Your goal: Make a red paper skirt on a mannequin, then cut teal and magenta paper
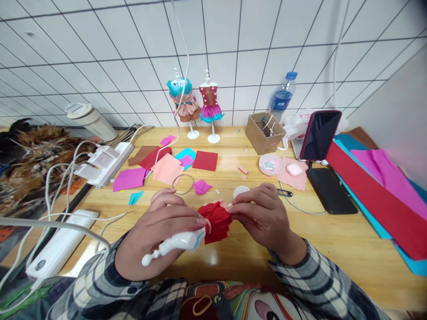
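Observation:
My left hand (163,222) is closed around a small white mannequin (187,240), which lies tilted with its knobbed neck end toward me. A gathered red paper skirt (218,222) wraps its lower end, with a pale band at the waist under my left thumb. At the skirt's far edge, the fingers of my right hand (262,215) are pinched together on the red paper. A short white stem shows beside those fingertips, and a white round base (240,191) shows just behind them. Whether stem and base join is hidden by the hand.
Two dressed mannequins (213,104) stand by the wall. Coloured paper pieces (167,168) and a metal ring (183,184) lie beyond my left hand. To the right are a cardboard box (265,133), pink bead dish (271,164), phones (332,189) and long paper sheets (376,200). Cables cross the left.

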The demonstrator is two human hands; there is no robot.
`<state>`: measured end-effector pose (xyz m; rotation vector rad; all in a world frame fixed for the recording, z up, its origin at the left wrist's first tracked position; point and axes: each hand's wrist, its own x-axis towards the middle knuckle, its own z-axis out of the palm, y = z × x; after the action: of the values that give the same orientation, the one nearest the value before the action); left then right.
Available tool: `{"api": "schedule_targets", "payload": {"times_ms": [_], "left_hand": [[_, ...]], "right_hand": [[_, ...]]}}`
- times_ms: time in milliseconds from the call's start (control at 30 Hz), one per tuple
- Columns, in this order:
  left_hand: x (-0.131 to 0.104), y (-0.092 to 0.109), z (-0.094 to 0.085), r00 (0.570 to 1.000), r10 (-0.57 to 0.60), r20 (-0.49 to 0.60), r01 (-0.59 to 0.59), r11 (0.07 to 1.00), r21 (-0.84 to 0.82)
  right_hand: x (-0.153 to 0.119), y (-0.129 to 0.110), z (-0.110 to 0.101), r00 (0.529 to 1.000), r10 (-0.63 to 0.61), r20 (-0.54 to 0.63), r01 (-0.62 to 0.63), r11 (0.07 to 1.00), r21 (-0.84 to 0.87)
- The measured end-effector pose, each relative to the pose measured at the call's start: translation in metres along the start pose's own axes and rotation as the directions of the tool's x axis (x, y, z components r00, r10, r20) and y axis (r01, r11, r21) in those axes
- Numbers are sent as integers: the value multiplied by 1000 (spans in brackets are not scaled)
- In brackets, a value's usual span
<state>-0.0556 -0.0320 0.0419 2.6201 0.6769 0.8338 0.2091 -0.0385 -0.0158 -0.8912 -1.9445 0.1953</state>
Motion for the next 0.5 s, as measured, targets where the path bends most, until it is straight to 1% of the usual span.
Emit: {"api": "schedule_targets", "payload": {"times_ms": [67,133,233,367,433,500], "left_hand": [[-3,-1,4,1000,-8,-30,7,1000,-26],[-7,-2,8,995,-7,-96,7,1000,1],[-14,-2,15,984,34,-173,-8,989,145],[-21,5,22,965,155,-214,-71,933,354],[-23,10,24,953,180,-244,-66,909,411],[-25,13,23,946,176,-271,-45,902,429]], "right_hand": [[-2,0,0,1000,-28,-5,28,998,-60],[-5,0,-1,997,-70,-31,66,989,-130],[-10,0,-4,985,-156,-77,134,961,-244],[-15,-1,-8,949,-305,-80,252,887,-388],[-16,-2,-9,937,-339,-80,276,863,-423],[-18,-2,-8,932,-347,-104,269,856,-442]]}}
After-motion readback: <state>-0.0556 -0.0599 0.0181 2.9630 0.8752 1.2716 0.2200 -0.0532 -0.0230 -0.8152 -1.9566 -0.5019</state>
